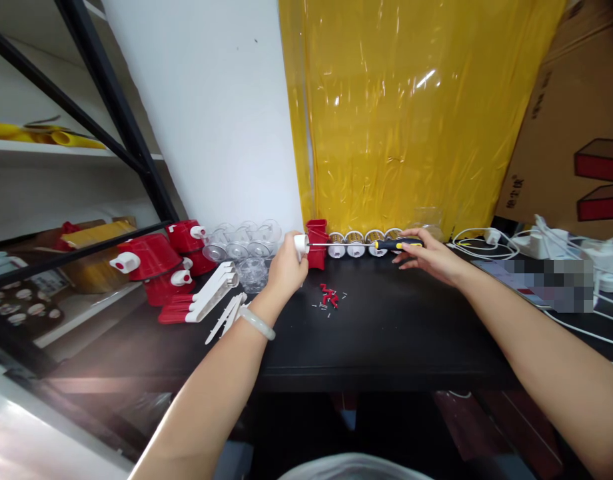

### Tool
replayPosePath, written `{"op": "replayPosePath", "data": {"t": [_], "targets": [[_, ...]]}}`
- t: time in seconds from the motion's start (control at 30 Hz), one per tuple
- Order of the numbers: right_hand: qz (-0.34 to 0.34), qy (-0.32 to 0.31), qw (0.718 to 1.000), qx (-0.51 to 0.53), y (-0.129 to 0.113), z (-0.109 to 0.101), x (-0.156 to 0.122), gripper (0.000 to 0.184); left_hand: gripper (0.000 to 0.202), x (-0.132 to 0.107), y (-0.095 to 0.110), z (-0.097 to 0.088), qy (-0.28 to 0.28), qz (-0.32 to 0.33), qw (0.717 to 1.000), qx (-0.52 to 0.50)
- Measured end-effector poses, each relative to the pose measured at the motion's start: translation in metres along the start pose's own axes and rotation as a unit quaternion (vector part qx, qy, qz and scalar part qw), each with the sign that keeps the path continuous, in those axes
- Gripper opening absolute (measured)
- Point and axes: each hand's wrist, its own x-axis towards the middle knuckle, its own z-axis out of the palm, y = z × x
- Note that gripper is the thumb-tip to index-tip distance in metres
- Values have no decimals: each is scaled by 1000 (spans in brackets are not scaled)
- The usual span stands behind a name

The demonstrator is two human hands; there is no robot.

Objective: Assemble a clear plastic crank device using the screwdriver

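Two-handed, seemingly at the screwdriving step, clamping a white part (301,247) near centre in the left hand (288,268) and, at its three o'clock, pinching a screwdriver (386,245) in the right hand (426,255), with tip at the part, probably needing steady, straight turning next

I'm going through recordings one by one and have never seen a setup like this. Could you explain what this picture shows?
There is no robot here, just a person's two bare hands. The single picture comes from a camera worn on the head, looking forward and down, so the forearms reach in from below.

The left hand holds a small white part. The right hand holds a screwdriver, its shaft pointing at that part.

On the dark tabletop lie small red pieces and what look like screws. Red housings and clear plastic parts stand to the left, white cables to the right.
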Motion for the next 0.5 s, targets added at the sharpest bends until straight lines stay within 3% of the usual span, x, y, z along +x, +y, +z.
{"op": "replayPosePath", "data": {"t": [0.17, 0.5], "targets": [[-47, -14, 999, -21, 4, -6, 2, 51, 48, 0, 1, -1, -7, -7, 1000, 3], [-58, -1, 996, -74, -4, -6, 1, 45, 48, 1, -2, 1, -8, -3, 1000, 5]]}}
